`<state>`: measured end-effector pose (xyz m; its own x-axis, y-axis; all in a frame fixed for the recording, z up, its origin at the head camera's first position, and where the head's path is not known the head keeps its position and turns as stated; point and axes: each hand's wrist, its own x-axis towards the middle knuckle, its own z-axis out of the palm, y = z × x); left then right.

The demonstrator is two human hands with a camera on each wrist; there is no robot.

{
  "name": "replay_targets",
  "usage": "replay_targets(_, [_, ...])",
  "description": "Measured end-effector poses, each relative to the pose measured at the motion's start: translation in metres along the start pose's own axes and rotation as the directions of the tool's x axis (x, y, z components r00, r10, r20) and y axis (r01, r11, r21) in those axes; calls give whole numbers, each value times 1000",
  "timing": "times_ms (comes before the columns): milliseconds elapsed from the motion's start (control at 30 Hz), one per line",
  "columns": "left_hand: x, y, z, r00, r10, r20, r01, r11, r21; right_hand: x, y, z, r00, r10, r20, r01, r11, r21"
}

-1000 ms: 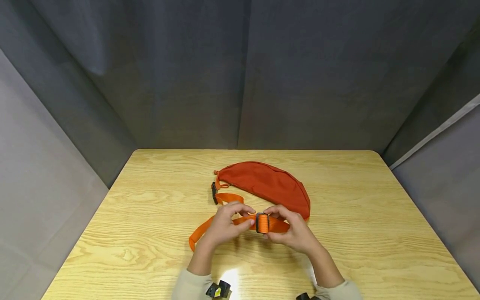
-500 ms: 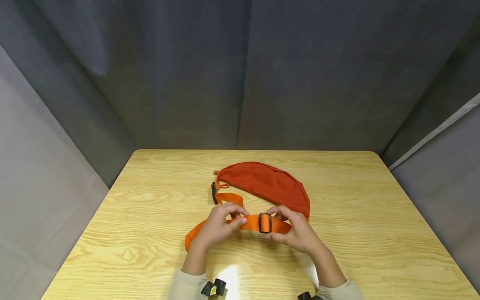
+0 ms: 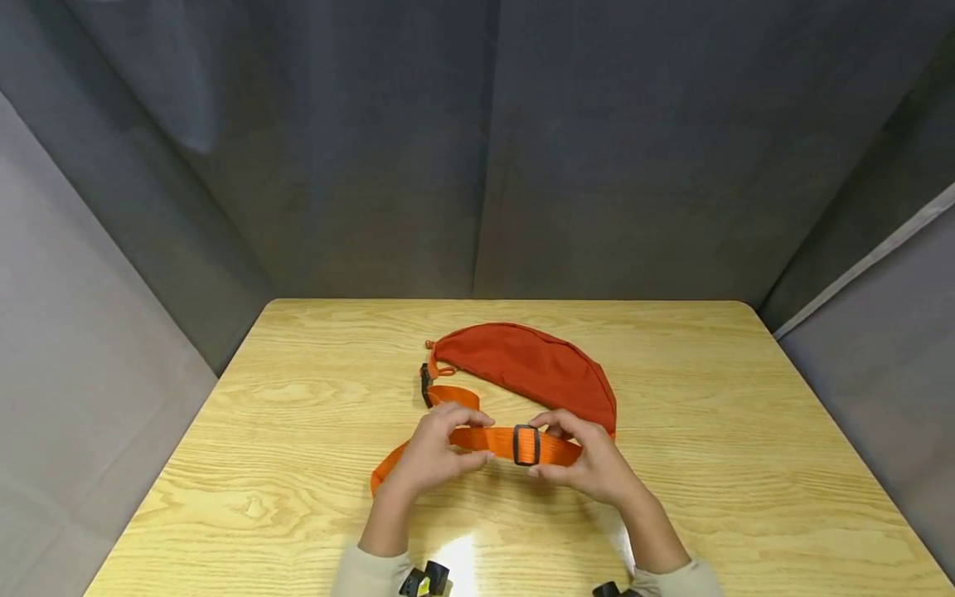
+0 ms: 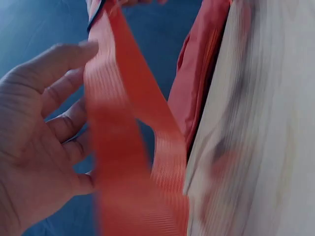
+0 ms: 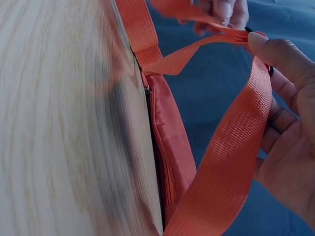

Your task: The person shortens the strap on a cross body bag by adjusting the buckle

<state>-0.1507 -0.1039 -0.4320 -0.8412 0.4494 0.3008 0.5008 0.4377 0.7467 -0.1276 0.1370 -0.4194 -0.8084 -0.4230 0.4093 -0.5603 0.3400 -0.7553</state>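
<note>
In the head view an orange webbing strap [image 3: 500, 442] is held up above the table, in front of a red waist bag [image 3: 522, 361]. My right hand [image 3: 589, 460] pinches the dark strap slider [image 3: 526, 445] between thumb and fingers. The left hand [image 3: 436, 452] is around the strap just left of the slider, thumb and fingers parted at its two edges. Its thumb [image 4: 88, 49] reaches the webbing in the left wrist view, while the other fingertips are partly hidden behind it. A black buckle [image 3: 426, 385] lies at the bag's left end.
The bag rests on a wooden table [image 3: 298, 464], with a loop of strap [image 3: 455, 394] beside the buckle. Dark curtains [image 3: 373, 166] hang behind the table, and grey panels [image 3: 89, 348] stand at both sides.
My left hand has slid left along the strap, away from the slider, and its thumb and fingers have parted. The right hand has stayed at the slider, shifting very slightly right.
</note>
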Motion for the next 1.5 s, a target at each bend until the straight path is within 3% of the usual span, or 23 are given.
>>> replay_targets(167, [1,11,11,998,62,1,-62,996,71,-1,20,7,1000,-8,4,7,1000,18])
replay_targets(300, [3,12,20,993,112,-28,-110,991,72,-3,24,9,1000,-8,6,8,999,44])
replay_targets(467, [2,10,22,992,108,-67,-107,994,18,-4,25,6,1000,-19,-7,20,996,90])
replay_targets(633, [0,8,16,991,90,-94,-95,994,-47,-7,14,-6,998,47,-31,-43,992,118])
replay_targets(833, [-3,7,15,993,83,-79,-90,992,-85,-10,12,-12,991,132,4,-131,978,163])
replay_targets(1000, [-3,5,16,992,111,-63,-117,988,-96,-8,14,-11,995,97,7,-96,976,195])
replay_targets(1200, [-2,5,18,988,143,-52,-147,986,-76,-6,29,-1,999,26,30,-35,934,354])
replay_targets(1367, [-1,6,24,986,161,-32,-163,985,-52,-4,35,7,997,16,70,-45,893,448])
replay_targets(1500, [-1,5,26,984,175,-36,-177,983,-54,-4,34,7,995,44,87,-80,885,459])
